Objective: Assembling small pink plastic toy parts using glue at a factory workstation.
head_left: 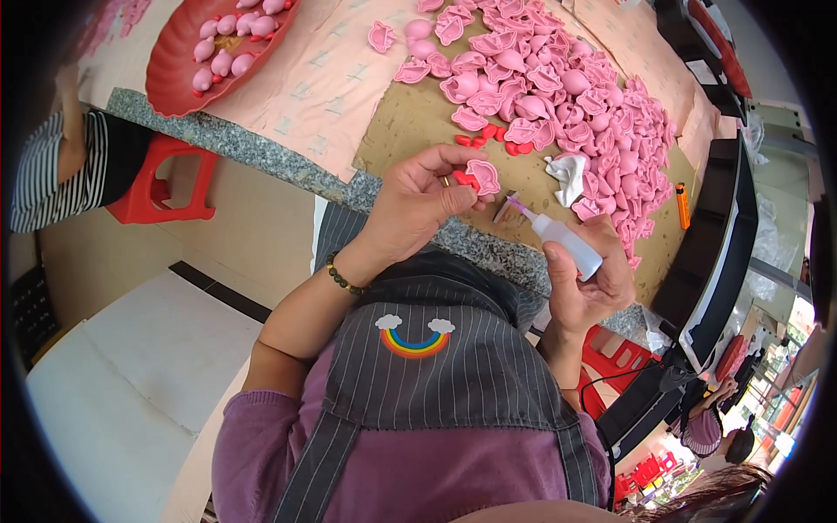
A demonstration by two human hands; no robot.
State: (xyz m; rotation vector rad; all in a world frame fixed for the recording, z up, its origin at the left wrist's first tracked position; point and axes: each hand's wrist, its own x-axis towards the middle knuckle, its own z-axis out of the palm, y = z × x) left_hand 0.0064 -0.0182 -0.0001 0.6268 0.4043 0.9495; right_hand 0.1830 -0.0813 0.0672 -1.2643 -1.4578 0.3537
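My left hand (410, 207) is closed, its fingertips pinching a small pink hollow shell piece (485, 177) together with a red piece (466, 180). A small translucent squeeze bottle (568, 245) with a thin purple nozzle lies in my right hand (595, 283), fingers wrapped round it. The nozzle points up and left toward the pink shell piece, a short gap apart from it. Beyond both hands spreads a large heap of pink shell pieces (532, 83). Several loose red pieces (493, 133) lie at the heap's near edge.
A crumpled white tissue (568, 177) sits beside the heap, with an orange lighter (683, 206) farther right. At the far left stands a red tray (166, 74) holding joined pink-and-red figures. The granite table edge (253, 138) runs before me; another person (61, 166) is at the left.
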